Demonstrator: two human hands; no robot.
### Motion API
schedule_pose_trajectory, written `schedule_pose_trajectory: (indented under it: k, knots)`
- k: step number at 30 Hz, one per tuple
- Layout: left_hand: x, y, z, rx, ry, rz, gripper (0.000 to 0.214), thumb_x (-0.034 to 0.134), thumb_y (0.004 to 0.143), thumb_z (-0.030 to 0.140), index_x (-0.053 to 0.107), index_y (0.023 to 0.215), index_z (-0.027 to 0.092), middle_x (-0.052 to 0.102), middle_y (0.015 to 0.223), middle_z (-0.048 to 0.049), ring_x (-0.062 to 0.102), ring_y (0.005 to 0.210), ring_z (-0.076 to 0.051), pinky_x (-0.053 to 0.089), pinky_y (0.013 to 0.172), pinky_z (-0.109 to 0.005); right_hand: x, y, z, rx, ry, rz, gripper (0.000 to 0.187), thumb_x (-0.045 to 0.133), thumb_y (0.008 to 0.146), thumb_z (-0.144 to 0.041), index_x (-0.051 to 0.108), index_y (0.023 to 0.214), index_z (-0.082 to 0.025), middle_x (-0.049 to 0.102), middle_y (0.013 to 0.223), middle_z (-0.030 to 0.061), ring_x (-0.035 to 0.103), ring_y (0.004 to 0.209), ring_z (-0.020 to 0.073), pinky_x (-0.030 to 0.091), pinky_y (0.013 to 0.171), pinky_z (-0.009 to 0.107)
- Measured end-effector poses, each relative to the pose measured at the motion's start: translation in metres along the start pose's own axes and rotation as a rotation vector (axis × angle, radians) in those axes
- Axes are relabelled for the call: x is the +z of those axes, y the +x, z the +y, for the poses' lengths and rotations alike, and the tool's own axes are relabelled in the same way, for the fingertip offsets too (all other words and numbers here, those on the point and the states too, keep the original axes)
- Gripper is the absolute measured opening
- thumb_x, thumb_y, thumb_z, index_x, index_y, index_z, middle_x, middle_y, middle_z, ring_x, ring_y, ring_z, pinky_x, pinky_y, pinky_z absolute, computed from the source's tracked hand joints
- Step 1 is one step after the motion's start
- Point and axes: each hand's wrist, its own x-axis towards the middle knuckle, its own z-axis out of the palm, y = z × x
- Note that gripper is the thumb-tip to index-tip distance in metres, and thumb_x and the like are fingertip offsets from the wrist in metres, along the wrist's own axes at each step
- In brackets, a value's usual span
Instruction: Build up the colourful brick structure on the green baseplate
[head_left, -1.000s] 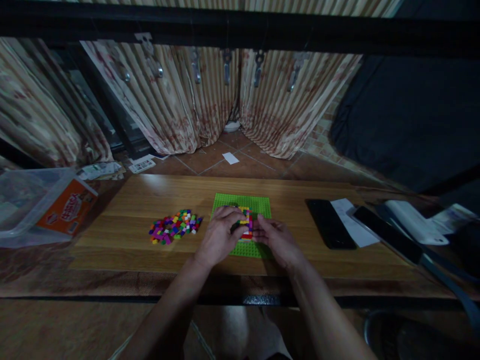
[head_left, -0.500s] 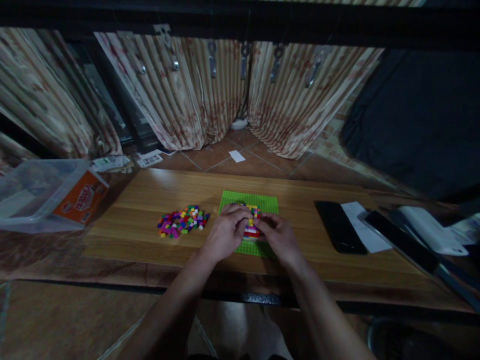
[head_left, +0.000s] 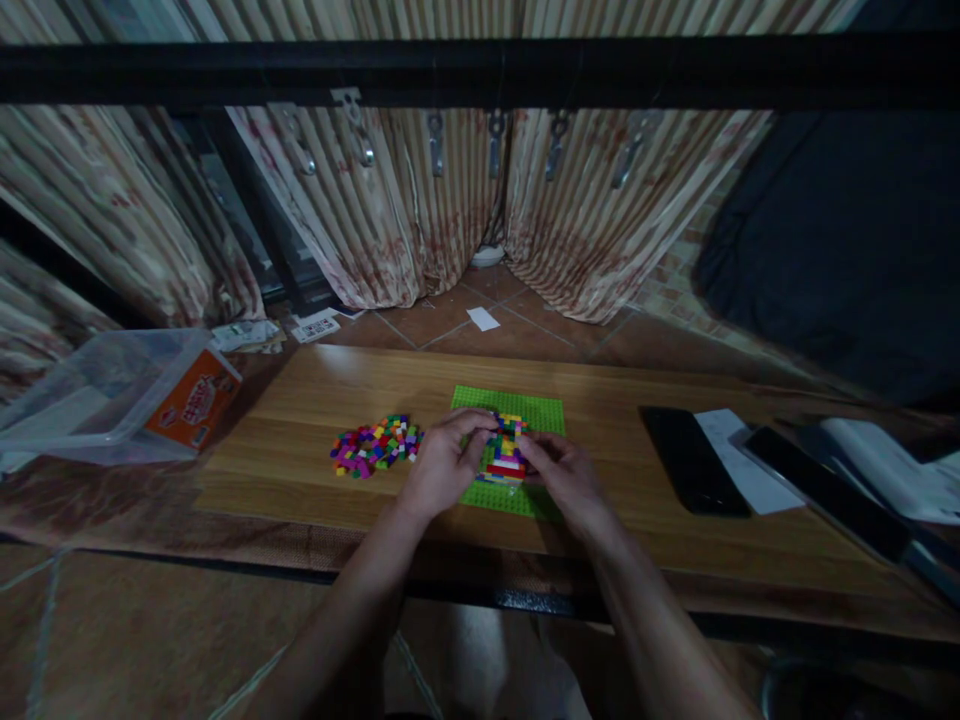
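Note:
A colorful build of toy bricks rises from a green studded baseplate in the middle of the wooden board. My left hand is closed on the build's left side, its fingers curled over the far edge and its thumb nearer me. On the opposite side my right hand is closed too, thumb and index finger pinched at the build's right edge. Whether a loose brick sits between those fingertips is hidden. Left of my left hand lies a heap of small loose bricks in many colors.
A clear plastic box with an orange label stands at the left. On the right of the wooden board lie a black phone-like slab, white paper and a long dark device. A black bar crosses beyond.
The whole view has shifted slightly down and right. My hands have drawn a little apart, so more of the brick build shows between them.

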Motion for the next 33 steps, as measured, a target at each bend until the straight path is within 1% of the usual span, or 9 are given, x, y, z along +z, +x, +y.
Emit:
schedule_pose_trajectory:
  k: [3, 5, 7, 12, 16, 22, 27, 30, 33]
  knots:
    - [-0.014, 0.001, -0.007, -0.050, 0.060, 0.062, 0.018, 0.049, 0.089, 0.021, 0.066, 0.095, 0.020, 0.070, 0.100, -0.0048, 0.064, 0.096, -0.017, 0.049, 0.090, -0.031, -0.007, 0.002, -0.004, 0.059, 0.025, 0.053, 0.050, 0.069, 0.063, -0.066, 0.067, 0.079, -0.018, 0.069, 0.075, 0.0039, 0.061, 0.061, 0.0147, 0.048, 0.051, 0.025]
    - [-0.026, 0.001, -0.015, -0.089, 0.132, 0.097, 0.019, 0.049, 0.088, 0.021, 0.067, 0.095, 0.019, 0.069, 0.098, -0.0049, 0.065, 0.094, -0.017, 0.049, 0.088, -0.030, -0.011, 0.005, -0.004, 0.056, 0.014, 0.135, 0.052, 0.068, 0.063, -0.068, 0.068, 0.078, -0.018, 0.068, 0.074, 0.0043, 0.059, 0.059, 0.0143, 0.047, 0.050, 0.025]
    - [-0.037, 0.000, -0.024, -0.117, 0.214, 0.099, 0.020, 0.049, 0.086, 0.019, 0.067, 0.095, 0.018, 0.070, 0.098, -0.0050, 0.065, 0.092, -0.017, 0.049, 0.087, -0.030, -0.013, 0.007, -0.003, 0.029, -0.002, 0.172, 0.051, 0.069, 0.062, -0.067, 0.068, 0.078, -0.018, 0.069, 0.072, 0.0045, 0.059, 0.059, 0.0145, 0.046, 0.051, 0.025]
    - [-0.067, -0.008, -0.043, -0.159, 0.368, -0.019, 0.021, 0.052, 0.078, 0.010, 0.068, 0.087, 0.019, 0.070, 0.094, -0.0042, 0.064, 0.092, -0.018, 0.049, 0.088, -0.031, -0.014, 0.010, 0.000, -0.029, -0.011, 0.195, 0.047, 0.071, 0.064, -0.062, 0.069, 0.080, -0.018, 0.069, 0.072, 0.0038, 0.059, 0.058, 0.0146, 0.046, 0.052, 0.027]
    - [-0.079, -0.017, -0.048, -0.129, 0.406, -0.163, 0.019, 0.056, 0.075, 0.009, 0.070, 0.082, 0.021, 0.070, 0.090, -0.0032, 0.063, 0.090, -0.018, 0.048, 0.086, -0.031, -0.016, 0.011, 0.000, -0.083, -0.026, 0.229, 0.045, 0.073, 0.062, -0.059, 0.069, 0.079, -0.018, 0.069, 0.071, 0.0034, 0.059, 0.058, 0.0148, 0.047, 0.055, 0.028]
    - [-0.075, -0.018, -0.045, -0.135, 0.526, -0.209, 0.015, 0.065, 0.071, 0.014, 0.071, 0.082, 0.021, 0.070, 0.088, -0.0051, 0.062, 0.089, -0.021, 0.046, 0.085, -0.033, -0.016, 0.011, 0.002, -0.137, -0.140, 0.199, 0.043, 0.069, 0.067, -0.059, 0.069, 0.081, -0.018, 0.070, 0.074, 0.0046, 0.061, 0.061, 0.0172, 0.049, 0.059, 0.031]
    - [-0.062, -0.014, -0.040, -0.245, 0.675, -0.131, 0.006, 0.066, 0.074, 0.025, 0.069, 0.075, 0.020, 0.068, 0.084, -0.0067, 0.061, 0.085, -0.022, 0.046, 0.083, -0.035, -0.014, 0.010, 0.002, -0.149, -0.177, 0.178, 0.043, 0.070, 0.067, -0.057, 0.069, 0.086, -0.019, 0.072, 0.080, 0.0055, 0.064, 0.068, 0.0197, 0.051, 0.064, 0.033]
    - [-0.055, -0.014, -0.039, -0.274, 0.716, -0.116, 0.006, 0.065, 0.073, 0.023, 0.069, 0.074, 0.018, 0.067, 0.084, -0.0083, 0.061, 0.086, -0.023, 0.046, 0.083, -0.037, -0.014, 0.010, 0.003, -0.150, -0.213, 0.156, 0.043, 0.070, 0.068, -0.055, 0.069, 0.090, -0.018, 0.072, 0.083, 0.0064, 0.064, 0.068, 0.0203, 0.051, 0.066, 0.035]
    - [-0.053, -0.014, -0.040, -0.276, 0.708, -0.114, 0.009, 0.062, 0.072, 0.016, 0.070, 0.074, 0.018, 0.067, 0.084, -0.0085, 0.061, 0.088, -0.024, 0.045, 0.084, -0.037, -0.015, 0.010, 0.003, -0.151, -0.227, 0.151, 0.043, 0.070, 0.067, -0.055, 0.070, 0.091, -0.018, 0.072, 0.083, 0.0070, 0.064, 0.068, 0.0210, 0.051, 0.067, 0.036]
